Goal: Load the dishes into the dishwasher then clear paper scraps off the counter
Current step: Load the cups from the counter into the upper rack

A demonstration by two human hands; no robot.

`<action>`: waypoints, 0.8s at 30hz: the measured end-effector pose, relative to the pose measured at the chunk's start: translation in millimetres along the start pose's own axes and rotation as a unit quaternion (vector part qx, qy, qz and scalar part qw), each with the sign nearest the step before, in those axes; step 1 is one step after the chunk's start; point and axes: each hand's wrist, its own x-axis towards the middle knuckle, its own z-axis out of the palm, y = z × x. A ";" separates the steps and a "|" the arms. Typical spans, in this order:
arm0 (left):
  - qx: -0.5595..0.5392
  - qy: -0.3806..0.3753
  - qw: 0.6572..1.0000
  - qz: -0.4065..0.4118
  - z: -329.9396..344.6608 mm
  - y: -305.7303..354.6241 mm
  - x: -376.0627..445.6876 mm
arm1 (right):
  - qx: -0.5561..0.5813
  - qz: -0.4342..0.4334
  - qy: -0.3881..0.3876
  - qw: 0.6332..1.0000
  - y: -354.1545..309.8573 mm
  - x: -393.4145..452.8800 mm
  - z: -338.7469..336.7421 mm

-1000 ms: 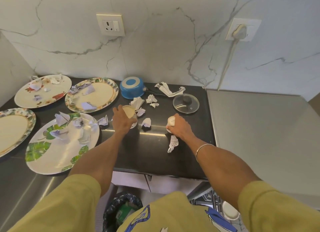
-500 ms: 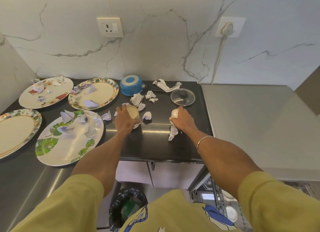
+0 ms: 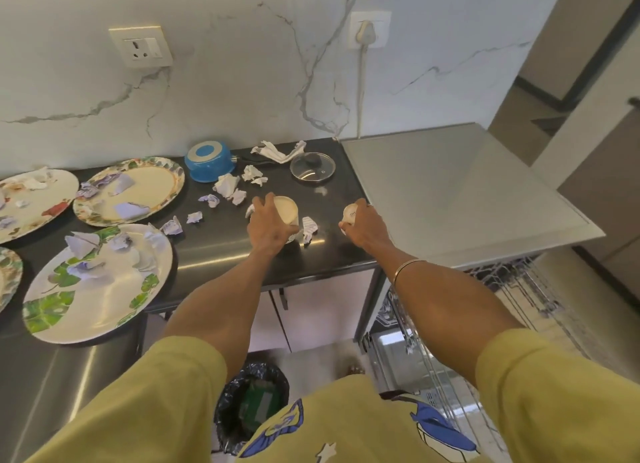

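Centrally, on the dark counter, a cream cup is gripped by the left hand, fingers curled round its near side; the cup's lower part is hidden behind the hand. To the right, a small pale cup is held in the curled fingers of the right hand, and only its top is seen. A thin bangle is worn on the right wrist.

Between the two hands a printed paper scrap is seen lying on the counter. Further scraps are scattered to the far left of the cups, near an upturned blue pot. A glass lid is laid flat at the far right of the counter, beside a crumpled white paper.

On the left, four patterned plates are set out, three strewn with scraps: a leaf-print plate nearest, a floral-rimmed plate beyond it, and two cut off by the left edge of the view.

To the right, a pale steel surface is met by the counter's edge. Below it, the open dishwasher is partly visible, its wire rack blurred and hard to make out. Near the bottom, a bin lined with a black bag is partly covered by the yellow shirt.
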 end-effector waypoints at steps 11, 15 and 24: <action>-0.009 -0.064 0.994 0.092 39.0 70.9 -56.3 | 0.017 0.080 0.051 0.995 71.1 -73.3 -48.0; -0.019 -0.084 0.990 0.109 54.5 98.4 -83.2 | 0.010 0.100 0.054 0.993 102.2 -97.0 -65.6; -0.035 -0.117 0.984 0.127 100.3 169.9 -174.1 | -0.010 0.138 0.051 0.989 192.1 -173.8 -117.1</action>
